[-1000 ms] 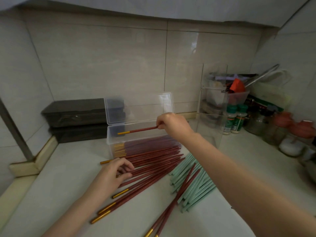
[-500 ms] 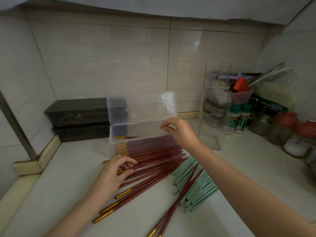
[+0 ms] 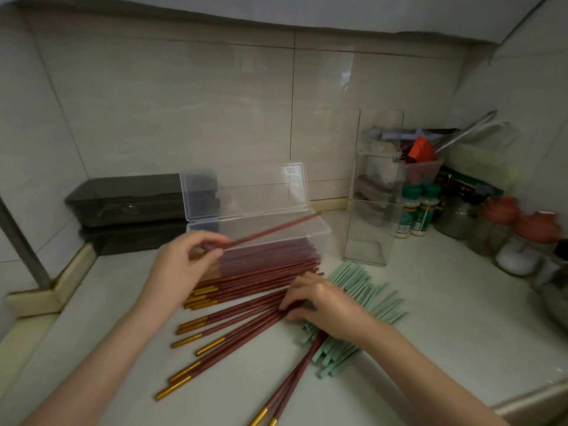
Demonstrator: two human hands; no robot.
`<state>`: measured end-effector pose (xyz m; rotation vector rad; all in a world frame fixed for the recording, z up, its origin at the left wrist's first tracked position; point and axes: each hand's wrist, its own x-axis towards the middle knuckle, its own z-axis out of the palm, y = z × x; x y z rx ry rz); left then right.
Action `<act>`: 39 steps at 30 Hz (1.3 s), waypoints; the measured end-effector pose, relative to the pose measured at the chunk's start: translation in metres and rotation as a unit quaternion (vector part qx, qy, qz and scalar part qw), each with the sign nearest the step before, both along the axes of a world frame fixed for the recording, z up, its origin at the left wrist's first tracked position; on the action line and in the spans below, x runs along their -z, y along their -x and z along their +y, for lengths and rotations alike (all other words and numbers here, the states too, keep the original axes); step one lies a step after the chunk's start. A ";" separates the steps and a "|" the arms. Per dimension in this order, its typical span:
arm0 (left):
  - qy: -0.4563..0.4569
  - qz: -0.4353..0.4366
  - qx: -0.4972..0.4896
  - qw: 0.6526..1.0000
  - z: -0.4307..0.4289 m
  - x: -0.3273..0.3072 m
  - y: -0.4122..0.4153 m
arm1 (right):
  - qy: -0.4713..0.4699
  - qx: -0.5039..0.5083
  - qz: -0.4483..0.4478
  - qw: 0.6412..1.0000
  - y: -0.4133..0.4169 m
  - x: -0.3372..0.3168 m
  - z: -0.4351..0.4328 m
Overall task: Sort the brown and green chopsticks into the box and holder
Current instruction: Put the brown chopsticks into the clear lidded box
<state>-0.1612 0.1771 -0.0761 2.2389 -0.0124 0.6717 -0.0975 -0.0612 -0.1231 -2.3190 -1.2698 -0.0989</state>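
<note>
The left grip (image 3: 184,265) pinched one brown chopstick (image 3: 270,230) slanted over the open box (image 3: 319,230), likely to lay it inside, while the right grip (image 3: 319,302) curled onto loose brown chopsticks (image 3: 246,315) on the surface (image 3: 430,318), its hold unclear

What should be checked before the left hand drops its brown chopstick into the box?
1. The lid is up: ok, it stands open behind the clear box.
2. The left hand has a brown chopstick: ok, fingers pinch it near one end.
3. That chopstick lines up with the box: not ok, it slants across it.
4. The right hand grips the loose brown chopsticks: cannot tell; it rests on them.
5. The green chopsticks are in the holder: not ok, they lie on the counter.
</note>
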 end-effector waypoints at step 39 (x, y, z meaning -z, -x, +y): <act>-0.125 0.112 0.068 0.983 -0.003 0.056 0.010 | -0.133 0.123 -0.088 0.980 -0.039 -0.103 -0.042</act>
